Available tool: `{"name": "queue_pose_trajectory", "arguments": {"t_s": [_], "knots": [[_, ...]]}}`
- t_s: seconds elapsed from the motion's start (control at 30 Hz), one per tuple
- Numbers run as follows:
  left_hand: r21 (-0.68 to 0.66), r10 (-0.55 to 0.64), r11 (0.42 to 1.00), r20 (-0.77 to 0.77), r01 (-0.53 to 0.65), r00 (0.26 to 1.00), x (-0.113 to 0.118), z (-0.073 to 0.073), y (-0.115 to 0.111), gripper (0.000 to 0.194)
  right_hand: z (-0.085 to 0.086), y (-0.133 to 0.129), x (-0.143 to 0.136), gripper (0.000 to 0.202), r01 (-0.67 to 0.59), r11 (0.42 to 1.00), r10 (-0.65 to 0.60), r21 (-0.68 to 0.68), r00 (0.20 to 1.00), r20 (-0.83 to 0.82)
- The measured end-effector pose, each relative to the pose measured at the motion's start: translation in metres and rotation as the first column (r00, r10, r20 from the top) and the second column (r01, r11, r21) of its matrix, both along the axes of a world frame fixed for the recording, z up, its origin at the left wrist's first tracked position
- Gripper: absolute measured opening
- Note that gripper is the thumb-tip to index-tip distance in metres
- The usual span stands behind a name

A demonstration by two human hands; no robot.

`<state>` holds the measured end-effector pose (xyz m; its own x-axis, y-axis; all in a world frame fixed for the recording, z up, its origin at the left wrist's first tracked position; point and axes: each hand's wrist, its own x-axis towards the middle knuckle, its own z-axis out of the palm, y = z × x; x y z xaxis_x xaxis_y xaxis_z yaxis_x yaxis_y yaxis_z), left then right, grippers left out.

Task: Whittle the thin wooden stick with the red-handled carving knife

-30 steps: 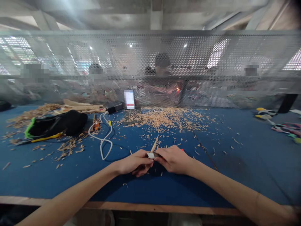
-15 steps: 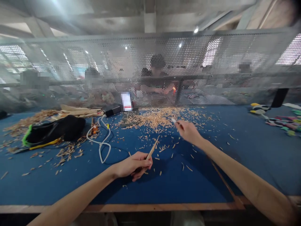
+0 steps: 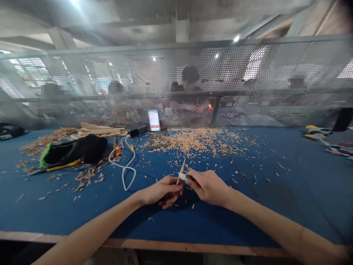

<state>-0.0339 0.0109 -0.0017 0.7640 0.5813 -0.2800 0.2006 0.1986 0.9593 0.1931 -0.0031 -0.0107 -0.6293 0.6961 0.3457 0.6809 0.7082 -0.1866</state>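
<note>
My left hand (image 3: 168, 191) is closed around a thin pointed wooden stick (image 3: 182, 167), its tip slanting up and away from me. My right hand (image 3: 208, 185) is closed on a small knife with a short pale blade (image 3: 182, 176). A bit of red shows between the fingers, but most of the handle is hidden. The blade lies against the stick just above my left thumb. Curled wood shavings (image 3: 193, 142) are heaped beyond my hands, with loose ones scattered nearer on the blue tabletop (image 3: 220, 228).
A white cable (image 3: 132, 176) loops left of my hands. Farther left are a black pouch (image 3: 79, 149), a yellow-handled tool (image 3: 63, 166) and wood strips (image 3: 102, 130). A lit phone (image 3: 153, 120) leans before the perforated metal screen (image 3: 234, 81). Yellow-and-white pliers (image 3: 317, 133) lie far right.
My right hand has come back toward me and left, bringing the knife blade from above the shavings onto the stick. My left hand keeps its grip. The view has shifted slightly left.
</note>
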Motion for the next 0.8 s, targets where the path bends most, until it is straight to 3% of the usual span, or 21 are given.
{"name": "queue_pose_trajectory", "arguments": {"t_s": [0.17,0.37,0.63,0.7,0.77,0.8], "knots": [[0.024,-0.068,0.997,-0.007,0.068,0.998,-0.001,0.002,-0.002,0.049,-0.004,-0.001,-0.003,0.031,0.011,0.999,-0.014,0.033,0.994,0.106],[0.045,-0.091,0.995,0.031,0.089,0.995,-0.004,0.003,-0.008,0.047,-0.006,-0.003,-0.002,0.032,-0.057,0.998,0.056,0.013,0.994,0.096],[-0.049,-0.06,0.997,0.062,0.063,0.996,-0.001,0.006,-0.003,0.043,-0.014,0.025,0.006,0.043,-0.124,0.986,0.115,0.112,0.99,0.082],[-0.066,-0.077,0.994,0.072,0.082,0.994,-0.003,0.006,-0.005,0.045,-0.013,0.041,0.019,0.045,-0.028,0.994,0.025,0.109,0.999,0.029],[-0.059,-0.104,0.992,0.065,0.108,0.992,-0.006,0.005,-0.007,0.046,-0.01,0.062,0.047,0.047,0.203,0.977,-0.198,0.07,0.977,-0.072],[-0.048,-0.104,0.993,0.065,0.107,0.992,-0.007,0.004,-0.009,0.048,-0.008,0.073,0.066,0.048,0.351,0.935,-0.343,0.054,0.932,-0.121]]}}
